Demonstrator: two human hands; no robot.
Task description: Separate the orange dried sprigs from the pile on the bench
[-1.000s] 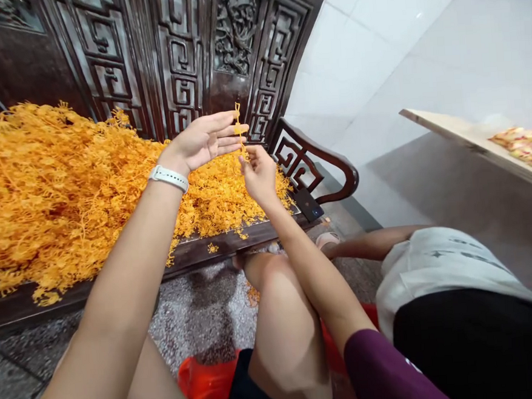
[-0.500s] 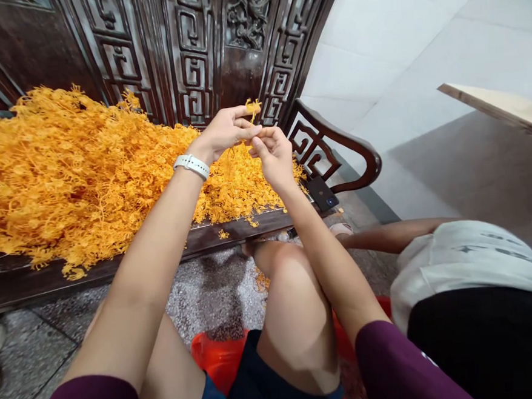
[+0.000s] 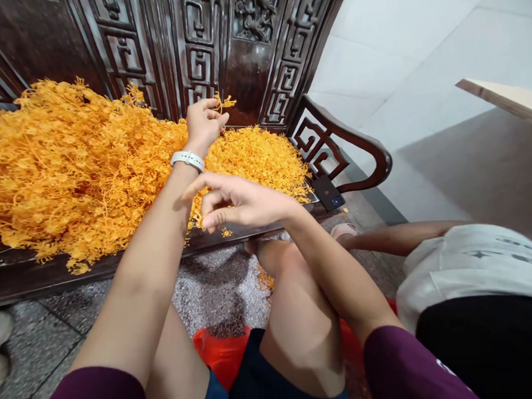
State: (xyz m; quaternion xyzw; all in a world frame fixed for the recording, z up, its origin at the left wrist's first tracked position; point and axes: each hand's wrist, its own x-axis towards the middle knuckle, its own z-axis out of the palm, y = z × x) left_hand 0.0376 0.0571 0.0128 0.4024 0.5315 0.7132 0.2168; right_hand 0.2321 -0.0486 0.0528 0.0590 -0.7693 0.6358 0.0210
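Between the fingers of my left hand [image 3: 202, 123], a small orange branched plastic-looking flower piece [image 3: 226, 102] is held up above the bench seat. A white watch band [image 3: 187, 160] circles that wrist. My right hand [image 3: 248, 202] is lower and nearer, in front of my left forearm. Its index finger stretches out over the forearm, while thumb and another finger curl together in a pinch; a bit of orange shows at the thumb tip, and I cannot tell if it is held. A large heap of tangled orange pieces [image 3: 95, 169] lies left, a finer heap [image 3: 263, 160] right.
The dark carved wooden bench [image 3: 248, 73] has a curved armrest [image 3: 377, 164] at right. A phone [image 3: 328, 192] lies at the seat's end. Another person's light garment [image 3: 475, 258] is close on my right. A red plastic stool or tub [image 3: 222, 351] shows between my legs.
My hands have come apart. The left moved left and slightly up with the orange piece; the right swung down and left, in front of the left forearm.
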